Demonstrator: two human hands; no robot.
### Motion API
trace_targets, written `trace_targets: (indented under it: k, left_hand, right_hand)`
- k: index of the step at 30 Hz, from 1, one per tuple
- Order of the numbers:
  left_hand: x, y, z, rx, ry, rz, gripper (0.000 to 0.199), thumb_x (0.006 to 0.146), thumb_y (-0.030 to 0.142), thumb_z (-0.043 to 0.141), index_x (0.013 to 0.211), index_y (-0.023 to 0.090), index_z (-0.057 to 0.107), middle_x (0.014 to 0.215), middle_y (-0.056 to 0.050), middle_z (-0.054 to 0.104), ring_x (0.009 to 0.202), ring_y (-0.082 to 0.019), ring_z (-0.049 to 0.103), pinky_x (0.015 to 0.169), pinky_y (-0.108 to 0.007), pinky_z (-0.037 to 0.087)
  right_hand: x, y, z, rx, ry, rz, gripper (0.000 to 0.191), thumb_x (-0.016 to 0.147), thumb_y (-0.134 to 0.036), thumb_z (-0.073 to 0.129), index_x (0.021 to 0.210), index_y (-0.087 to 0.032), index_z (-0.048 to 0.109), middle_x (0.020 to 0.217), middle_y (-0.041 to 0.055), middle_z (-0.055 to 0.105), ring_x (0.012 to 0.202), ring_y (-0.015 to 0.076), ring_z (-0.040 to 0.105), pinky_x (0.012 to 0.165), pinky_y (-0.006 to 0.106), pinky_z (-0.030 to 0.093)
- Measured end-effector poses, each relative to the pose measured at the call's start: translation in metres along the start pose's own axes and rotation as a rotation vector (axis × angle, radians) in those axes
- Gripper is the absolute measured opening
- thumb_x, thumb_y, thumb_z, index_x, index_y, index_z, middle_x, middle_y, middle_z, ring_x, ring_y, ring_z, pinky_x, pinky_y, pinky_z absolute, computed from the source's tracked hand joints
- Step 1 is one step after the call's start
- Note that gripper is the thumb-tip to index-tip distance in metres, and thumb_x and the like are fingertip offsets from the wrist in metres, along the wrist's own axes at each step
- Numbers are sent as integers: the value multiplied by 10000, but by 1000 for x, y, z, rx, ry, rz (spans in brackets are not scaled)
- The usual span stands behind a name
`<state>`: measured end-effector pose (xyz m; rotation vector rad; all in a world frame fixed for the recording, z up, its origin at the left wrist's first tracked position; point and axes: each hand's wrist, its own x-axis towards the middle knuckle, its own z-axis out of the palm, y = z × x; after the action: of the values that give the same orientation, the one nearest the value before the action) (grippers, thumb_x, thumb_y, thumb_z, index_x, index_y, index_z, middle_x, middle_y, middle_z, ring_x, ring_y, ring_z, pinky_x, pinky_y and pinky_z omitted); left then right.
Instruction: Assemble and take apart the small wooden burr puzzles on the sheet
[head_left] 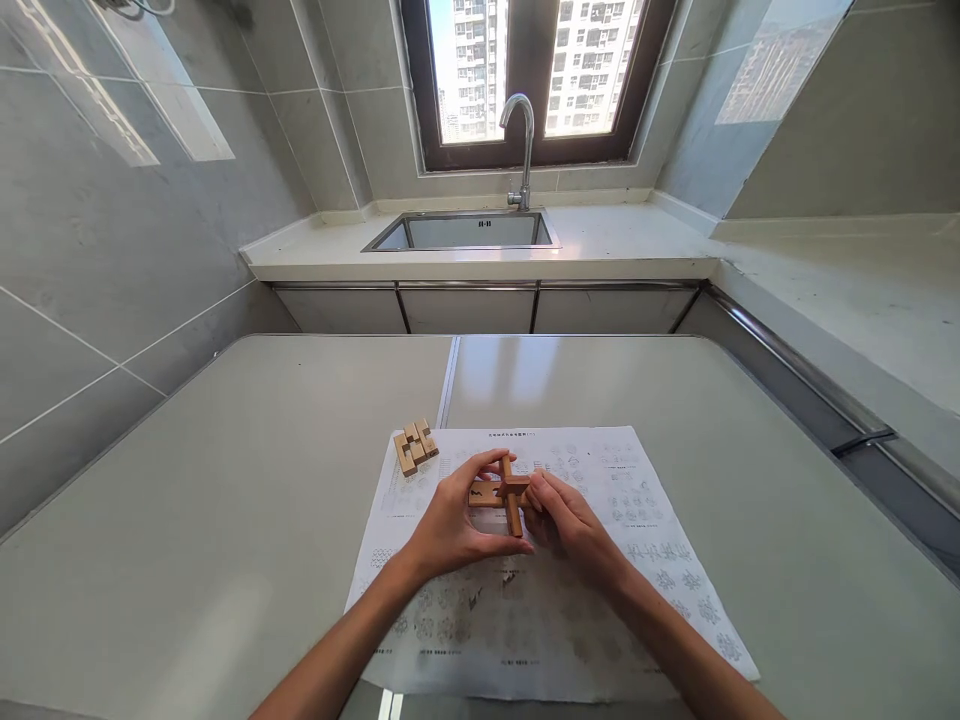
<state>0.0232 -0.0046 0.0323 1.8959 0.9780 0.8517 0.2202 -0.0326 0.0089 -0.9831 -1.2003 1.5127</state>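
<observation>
Brown, square-edged wooden cross in the grip of left fingers and right fingers

The bare left forearm slants up from the bottom edge, left of centre; the right forearm climbs from the lower right. Near the lower middle of the frame, the left hand makes a wide C, thumb stretched rightward below. Just beside it, the right hand pinches, its fingers bent.
</observation>
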Motion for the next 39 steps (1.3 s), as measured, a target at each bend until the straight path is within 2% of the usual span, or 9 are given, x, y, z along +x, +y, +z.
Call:
trace_targets:
  k: [4,7,17,22,24,26,28,33,39]
  left_hand:
    - [1,0,0,-6,53,-9,928,638,371,1013,1440,276,556,1425,-105,679,1233,-307,662,1103,-471,542]
    - [1,0,0,-20,64,-15,922,642,356,1012,1441,271,560,1420,-108,685,1223,-307,675,1094,-464,551]
    - [0,-2,-2,-80,50,-20,984,617,352,1031,1465,315,533,1510,-114,627,1317,-336,666,1121,-485,551]
    - [1,-2,-1,33,111,115,782,653,384,1011,1349,304,663,1597,-127,527,1451,-380,533,1195,-570,477]
    - [1,-3,0,-2,107,107,685,678,382,997,1294,303,708,1612,-125,502,1352,-363,625,1125,-546,557]
    - [1,-2,1,-91,92,74,581,720,364,975,1248,297,742,1619,-120,484,1140,-297,749,994,-481,654]
    - [2,-1,2,-170,89,52,460,761,343,949,1181,276,775,1609,-117,492,991,-242,789,880,-426,702]
    - [2,5,3,-281,124,-27,204,799,328,911,943,216,820,1649,-103,457,874,-219,809,815,-424,733]
    - [2,7,-1,-323,138,-109,189,804,337,892,916,197,832,1702,-105,382,820,-203,805,781,-412,732]
  right_hand:
    - [0,-1,-1,57,13,9,384,1043,-631,511,964,-256,527,686,-68,438,545,130,418,539,260,366]
    - [2,-2,-1,57,43,12,377,1020,-622,561,1113,-257,557,678,-76,470,528,121,405,522,249,349]
    - [3,1,-3,36,27,18,407,997,-621,633,1096,-230,575,636,-70,539,512,111,428,505,242,318]
    - [4,-1,-3,40,37,5,422,983,-632,651,1078,-227,579,655,-65,561,514,104,423,513,248,313]
    - [4,-1,-4,45,43,3,425,979,-630,659,1084,-227,580,682,-57,578,519,101,418,517,251,309]
    - [5,0,-4,53,55,7,434,970,-632,671,1093,-227,577,706,-49,596,524,100,420,517,253,305]
    - [5,2,-3,69,78,9,445,957,-634,687,1103,-230,570,718,-43,614,520,100,421,508,252,294]
    - [6,7,-3,84,172,-26,447,941,-622,716,1106,-235,565,712,-40,643,503,96,389,484,248,278]
    - [7,5,-6,92,323,-50,458,928,-611,742,1128,-238,567,797,-15,694,511,90,391,493,249,304]
